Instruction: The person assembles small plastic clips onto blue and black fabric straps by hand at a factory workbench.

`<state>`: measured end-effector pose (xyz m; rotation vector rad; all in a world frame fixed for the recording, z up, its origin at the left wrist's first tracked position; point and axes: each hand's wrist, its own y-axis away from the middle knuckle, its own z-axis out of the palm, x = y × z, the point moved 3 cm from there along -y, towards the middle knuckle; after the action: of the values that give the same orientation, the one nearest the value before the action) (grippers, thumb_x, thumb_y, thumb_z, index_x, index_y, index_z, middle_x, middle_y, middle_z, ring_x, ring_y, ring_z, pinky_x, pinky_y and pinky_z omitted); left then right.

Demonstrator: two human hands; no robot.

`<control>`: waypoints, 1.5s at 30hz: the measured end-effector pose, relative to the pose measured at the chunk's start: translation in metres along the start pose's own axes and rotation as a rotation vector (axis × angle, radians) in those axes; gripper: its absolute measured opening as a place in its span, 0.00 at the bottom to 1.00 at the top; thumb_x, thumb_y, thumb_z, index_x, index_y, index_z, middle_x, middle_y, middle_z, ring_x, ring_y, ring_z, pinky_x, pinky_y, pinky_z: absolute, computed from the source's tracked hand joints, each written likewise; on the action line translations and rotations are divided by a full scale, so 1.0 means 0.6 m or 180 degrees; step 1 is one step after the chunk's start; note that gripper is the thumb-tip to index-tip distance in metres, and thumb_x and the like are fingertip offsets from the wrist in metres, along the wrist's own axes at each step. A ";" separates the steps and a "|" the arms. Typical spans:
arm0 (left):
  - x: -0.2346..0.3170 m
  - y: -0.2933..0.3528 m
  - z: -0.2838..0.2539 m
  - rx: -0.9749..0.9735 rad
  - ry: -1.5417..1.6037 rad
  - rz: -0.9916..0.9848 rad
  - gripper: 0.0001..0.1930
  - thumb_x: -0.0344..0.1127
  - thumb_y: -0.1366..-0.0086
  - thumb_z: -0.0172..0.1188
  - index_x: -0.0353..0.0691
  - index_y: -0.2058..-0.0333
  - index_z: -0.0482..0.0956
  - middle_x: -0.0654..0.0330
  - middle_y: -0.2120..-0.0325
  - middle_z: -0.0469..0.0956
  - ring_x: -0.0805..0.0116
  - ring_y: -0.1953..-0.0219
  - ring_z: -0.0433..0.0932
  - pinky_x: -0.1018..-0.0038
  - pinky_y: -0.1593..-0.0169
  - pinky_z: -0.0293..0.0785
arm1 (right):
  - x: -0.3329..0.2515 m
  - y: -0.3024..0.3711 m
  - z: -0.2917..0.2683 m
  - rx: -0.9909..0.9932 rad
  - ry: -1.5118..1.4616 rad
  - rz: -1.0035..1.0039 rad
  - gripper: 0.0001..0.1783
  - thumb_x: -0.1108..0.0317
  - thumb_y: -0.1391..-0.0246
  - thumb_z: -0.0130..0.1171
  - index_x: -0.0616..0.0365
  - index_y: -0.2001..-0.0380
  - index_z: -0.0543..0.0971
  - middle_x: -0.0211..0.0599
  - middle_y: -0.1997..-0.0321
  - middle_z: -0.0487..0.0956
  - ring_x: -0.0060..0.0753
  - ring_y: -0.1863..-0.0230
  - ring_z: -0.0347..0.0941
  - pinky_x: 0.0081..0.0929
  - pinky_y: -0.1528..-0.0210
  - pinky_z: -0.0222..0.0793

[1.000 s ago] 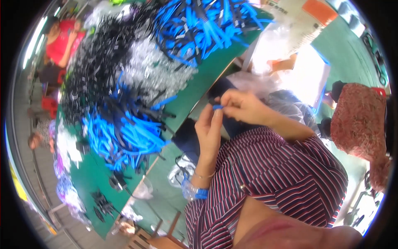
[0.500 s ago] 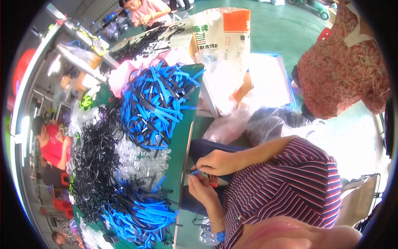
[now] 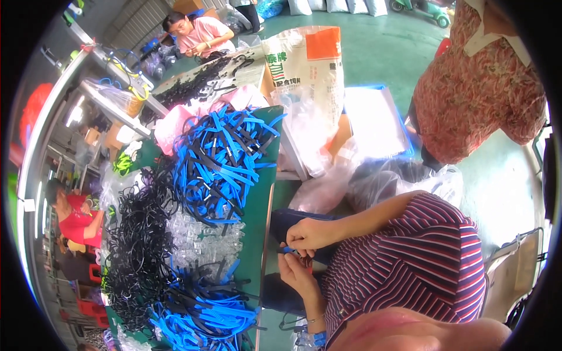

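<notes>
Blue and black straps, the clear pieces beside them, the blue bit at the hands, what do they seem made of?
Straps: perhaps fabric webbing or soft plastic, mostly matte; flat bands curving loosely. Clear pieces: likely plastic; see-through, with shiny highlights. Blue bit: possibly the straps' material, given the similar colour, but too small and covered to settle.

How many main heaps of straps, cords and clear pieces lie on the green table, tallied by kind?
Blue-and-black strap heaps: 2 (far heap, near heap)
Black cord heap: 1
Clear plastic piece heap: 1
Total: 4 heaps; single pieces are too tangled to count.
</notes>
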<state>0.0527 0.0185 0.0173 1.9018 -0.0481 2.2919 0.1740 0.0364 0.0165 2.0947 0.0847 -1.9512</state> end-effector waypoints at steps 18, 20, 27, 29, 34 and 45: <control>-0.102 -0.013 -0.016 -0.0267 -0.1500 0.0765 0.12 0.32 0.34 0.40 0.32 0.56 0.68 0.66 0.80 0.68 0.82 0.78 0.65 0.84 0.77 0.62 | 0.049 0.004 -0.016 -0.0002 -0.0574 0.0962 0.10 0.68 0.51 0.47 0.62 0.75 0.74 0.34 0.81 0.75 0.21 0.84 0.69 0.17 0.83 0.61; -0.097 -0.011 -0.015 -0.0200 -0.1998 0.1185 0.11 0.32 0.34 0.41 0.33 0.58 0.69 0.67 0.82 0.67 0.82 0.80 0.64 0.83 0.81 0.60 | 0.049 0.004 -0.017 -0.0005 -0.0562 0.0984 0.10 0.67 0.51 0.48 0.63 0.75 0.74 0.34 0.81 0.75 0.21 0.84 0.69 0.17 0.82 0.62; -0.087 -0.007 -0.003 -0.0333 -0.2174 0.0500 0.15 0.31 0.38 0.45 0.28 0.55 0.68 0.44 0.71 0.74 0.52 0.71 0.75 0.67 0.67 0.69 | 0.075 -0.003 -0.012 0.0220 -0.0874 0.1079 0.11 0.66 0.53 0.49 0.65 0.74 0.75 0.35 0.80 0.75 0.23 0.82 0.69 0.18 0.80 0.64; -0.086 -0.007 -0.003 -0.0321 -0.2405 0.0885 0.14 0.30 0.38 0.45 0.28 0.56 0.68 0.44 0.73 0.74 0.49 0.71 0.74 0.66 0.68 0.69 | 0.082 -0.002 -0.007 0.0214 -0.0986 0.1070 0.11 0.66 0.53 0.49 0.65 0.74 0.75 0.36 0.80 0.75 0.23 0.82 0.69 0.19 0.80 0.65; -0.088 -0.007 -0.008 -0.0378 -0.2351 0.0740 0.13 0.30 0.38 0.45 0.28 0.57 0.69 0.43 0.73 0.73 0.48 0.71 0.74 0.64 0.68 0.68 | 0.082 0.003 -0.011 0.0214 -0.1207 0.1203 0.11 0.67 0.52 0.48 0.66 0.74 0.74 0.38 0.78 0.75 0.26 0.80 0.71 0.20 0.78 0.68; -0.091 -0.003 -0.007 -0.0273 -0.2556 0.1017 0.07 0.29 0.39 0.43 0.34 0.65 0.70 0.47 0.78 0.73 0.51 0.75 0.74 0.67 0.72 0.68 | 0.066 0.020 -0.013 0.0007 -0.1030 0.1611 0.12 0.66 0.50 0.48 0.65 0.73 0.75 0.37 0.77 0.76 0.26 0.79 0.72 0.21 0.76 0.70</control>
<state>0.0586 0.0152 -0.0371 2.7759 -0.5638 1.4687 0.1879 0.0212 -0.0204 1.5676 -0.4645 -1.9217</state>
